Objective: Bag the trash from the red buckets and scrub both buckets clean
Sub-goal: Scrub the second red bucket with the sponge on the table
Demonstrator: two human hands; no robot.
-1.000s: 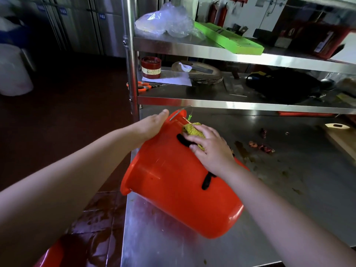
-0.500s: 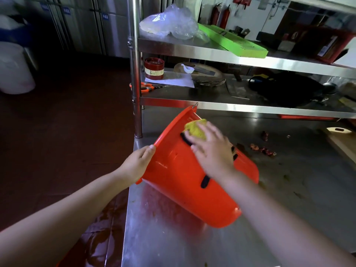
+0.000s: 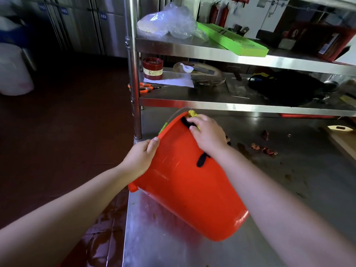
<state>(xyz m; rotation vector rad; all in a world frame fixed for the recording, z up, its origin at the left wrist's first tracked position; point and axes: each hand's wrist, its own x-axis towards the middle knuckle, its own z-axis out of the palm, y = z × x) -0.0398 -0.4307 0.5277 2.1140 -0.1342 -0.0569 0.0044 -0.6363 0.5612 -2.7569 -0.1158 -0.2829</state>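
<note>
A red bucket (image 3: 185, 189) lies tilted on the steel table (image 3: 289, 189), its mouth facing away to the upper left and its base toward me. My left hand (image 3: 141, 158) grips the bucket's rim at the left side. My right hand (image 3: 207, 134) presses a yellow scrubbing pad (image 3: 192, 113) against the outer wall near the rim. Black markings show on the wall under and below that hand. The wire handle (image 3: 177, 113) with a green grip sticks out past the rim.
A steel shelf post (image 3: 133, 83) stands just behind the bucket. Shelves above hold a red tin (image 3: 153, 68), orange scissors (image 3: 143, 87), a plastic bag (image 3: 169, 22) and a green tray (image 3: 233, 38). Food scraps (image 3: 262, 149) dot the table at right. The floor at left is wet.
My left hand slid along the rim and now grips it lower at the left. The bucket turned, and my right hand moved the pad up toward the rim.
</note>
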